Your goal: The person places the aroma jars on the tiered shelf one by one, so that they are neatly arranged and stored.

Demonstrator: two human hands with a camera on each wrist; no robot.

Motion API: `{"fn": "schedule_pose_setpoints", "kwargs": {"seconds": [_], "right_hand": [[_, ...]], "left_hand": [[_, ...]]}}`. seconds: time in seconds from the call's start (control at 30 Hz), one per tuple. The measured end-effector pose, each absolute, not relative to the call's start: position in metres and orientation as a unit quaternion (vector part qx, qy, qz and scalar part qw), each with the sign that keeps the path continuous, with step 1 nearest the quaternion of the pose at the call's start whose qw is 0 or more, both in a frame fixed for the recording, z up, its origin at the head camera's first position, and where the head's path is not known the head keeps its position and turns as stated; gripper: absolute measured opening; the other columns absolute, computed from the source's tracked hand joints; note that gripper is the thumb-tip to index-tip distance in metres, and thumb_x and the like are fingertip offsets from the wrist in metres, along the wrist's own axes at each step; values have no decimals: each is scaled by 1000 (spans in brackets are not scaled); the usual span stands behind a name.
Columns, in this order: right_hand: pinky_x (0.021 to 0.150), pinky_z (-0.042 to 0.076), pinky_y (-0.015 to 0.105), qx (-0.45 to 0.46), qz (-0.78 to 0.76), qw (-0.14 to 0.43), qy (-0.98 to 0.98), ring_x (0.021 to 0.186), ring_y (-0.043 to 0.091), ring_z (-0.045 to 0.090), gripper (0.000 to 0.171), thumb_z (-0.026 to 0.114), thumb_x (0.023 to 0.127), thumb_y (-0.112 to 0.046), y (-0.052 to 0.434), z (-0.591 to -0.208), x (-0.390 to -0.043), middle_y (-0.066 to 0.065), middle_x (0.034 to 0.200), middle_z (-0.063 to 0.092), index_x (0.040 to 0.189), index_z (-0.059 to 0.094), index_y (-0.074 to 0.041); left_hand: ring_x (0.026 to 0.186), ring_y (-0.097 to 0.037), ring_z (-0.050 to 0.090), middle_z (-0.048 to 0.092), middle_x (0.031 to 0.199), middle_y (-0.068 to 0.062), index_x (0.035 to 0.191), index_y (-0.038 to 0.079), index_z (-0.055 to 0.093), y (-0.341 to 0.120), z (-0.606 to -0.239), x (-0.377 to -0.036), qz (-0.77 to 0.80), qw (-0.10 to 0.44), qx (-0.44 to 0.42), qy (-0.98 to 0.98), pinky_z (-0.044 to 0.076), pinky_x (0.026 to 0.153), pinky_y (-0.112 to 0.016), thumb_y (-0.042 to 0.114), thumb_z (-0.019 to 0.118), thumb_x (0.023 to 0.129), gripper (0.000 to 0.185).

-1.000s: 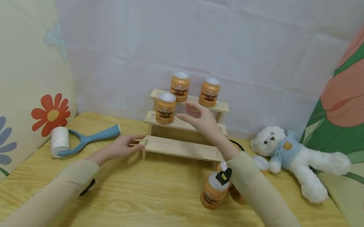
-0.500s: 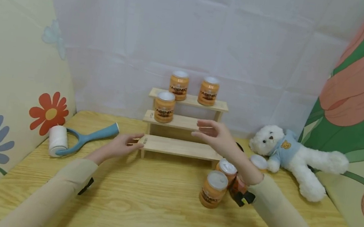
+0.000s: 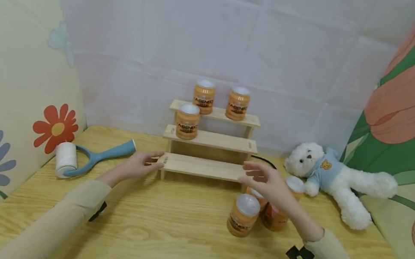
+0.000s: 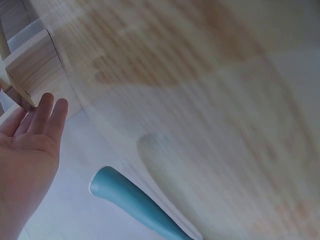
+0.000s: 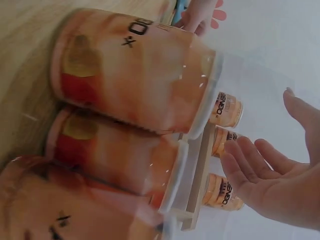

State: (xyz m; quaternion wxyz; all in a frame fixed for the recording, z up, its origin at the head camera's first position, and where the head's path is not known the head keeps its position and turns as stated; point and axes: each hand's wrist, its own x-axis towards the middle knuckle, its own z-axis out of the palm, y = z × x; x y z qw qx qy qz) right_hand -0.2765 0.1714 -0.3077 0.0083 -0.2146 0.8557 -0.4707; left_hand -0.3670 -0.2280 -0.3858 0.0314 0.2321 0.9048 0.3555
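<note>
A three-tier wooden step shelf (image 3: 203,166) stands against the back cloth. Two orange cans (image 3: 238,104) with silvery lids sit on its top tier, and another can (image 3: 187,122) is at the left of the middle tier. My left hand (image 3: 140,167) has its fingertips at the left end of the lowest board, fingers fairly straight, as the left wrist view also shows. Relaxed and holding nothing, my right hand (image 3: 268,183) hovers by that board's right end, above several cans on the table. It partly hides one of them; the front can (image 3: 243,216) stands upright in plain sight.
Left of the shelf lies a blue-handled lint roller (image 3: 99,158) with a white roll. A white teddy bear (image 3: 335,182) in a blue shirt lies at the right. Flower-printed panels border both sides of the wooden table (image 3: 163,236). A black cable (image 3: 266,161) curves behind the cans.
My right hand has drawn back from the middle tier, down and to the right, to above the cans on the table. My left hand stays at the shelf's left end.
</note>
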Motion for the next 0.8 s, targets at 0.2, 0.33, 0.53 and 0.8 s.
{"fn": "schedule_pose_setpoints", "kwargs": {"seconds": [0.2, 0.33, 0.53, 0.8], "right_hand": [[92, 52, 39, -225, -447, 8, 866, 113, 31, 57, 53, 67, 88, -30, 186, -322, -267, 16, 129, 57, 132, 52, -5], [85, 55, 29, -212, -423, 6, 881, 108, 26, 61, 50, 68, 86, -33, 191, -331, -260, 13, 124, 61, 129, 56, -8], [71, 56, 24, -230, -367, -45, 900, 86, 17, 67, 45, 74, 81, -30, 191, -338, -251, 9, 102, 69, 119, 64, -7], [79, 55, 28, -259, -363, -50, 894, 99, 25, 63, 47, 76, 79, -26, 181, -345, -250, 12, 114, 65, 120, 63, -5]], "left_hand": [[124, -43, 46, 34, 147, -24, 145, -1, 32, -229, -385, -368, 346, 24, 243, 906, 46, 98, -50, 37, 49, 98, 63], [124, -43, 47, 34, 146, -25, 145, -2, 32, -230, -384, -367, 346, 23, 242, 906, 47, 96, -50, 36, 50, 98, 63], [125, -42, 46, 34, 147, -23, 145, -1, 31, -230, -384, -368, 355, 29, 236, 904, 47, 97, -49, 36, 51, 97, 63], [126, -42, 44, 32, 148, -22, 146, 0, 30, -228, -386, -369, 364, 37, 236, 900, 45, 99, -49, 35, 51, 97, 63]]}}
